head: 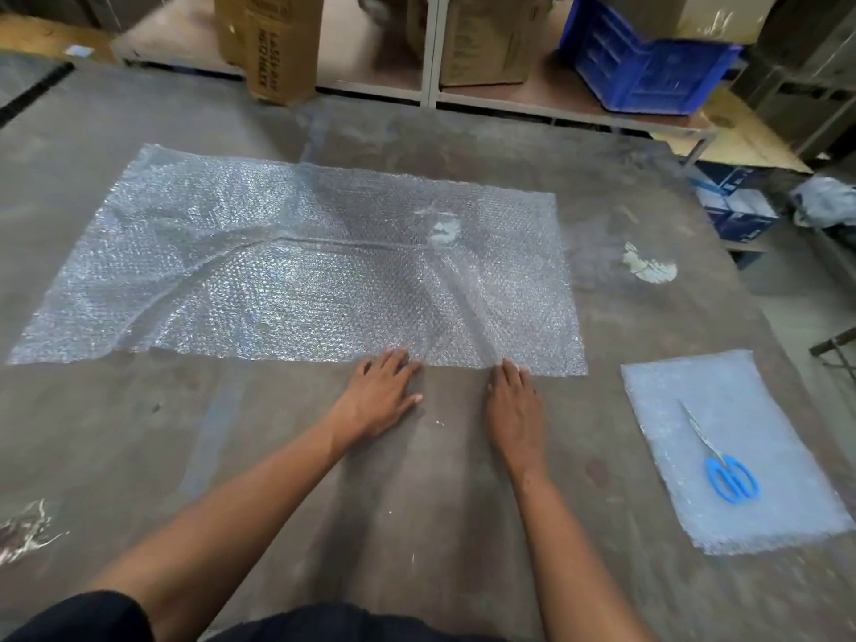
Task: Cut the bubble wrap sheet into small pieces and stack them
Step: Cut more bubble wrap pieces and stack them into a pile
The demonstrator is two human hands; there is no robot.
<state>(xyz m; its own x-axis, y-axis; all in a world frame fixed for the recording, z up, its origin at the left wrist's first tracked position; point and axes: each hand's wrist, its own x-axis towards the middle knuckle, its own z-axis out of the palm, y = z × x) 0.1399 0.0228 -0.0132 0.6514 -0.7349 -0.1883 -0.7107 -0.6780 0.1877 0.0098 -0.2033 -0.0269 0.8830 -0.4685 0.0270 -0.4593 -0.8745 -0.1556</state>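
Observation:
A large clear bubble wrap sheet [296,266] lies spread flat on the brown floor, creased across its middle. My left hand [382,396] rests flat at the sheet's near edge, fingertips touching it. A little to the right, my right hand [514,410] lies flat too, its fingertips on the same edge. A stack of cut bubble wrap pieces [736,451] sits at the right. Blue-handled scissors [722,461] lie on top of the stack, blades shut and pointing away from me.
Metal shelving [431,85] runs along the far side with cardboard boxes [278,44] and a blue crate [644,62]. Blue-and-white boxes [736,201] stand at the right. A white patch [648,266] marks the floor. A plastic scrap [28,530] lies at the near left.

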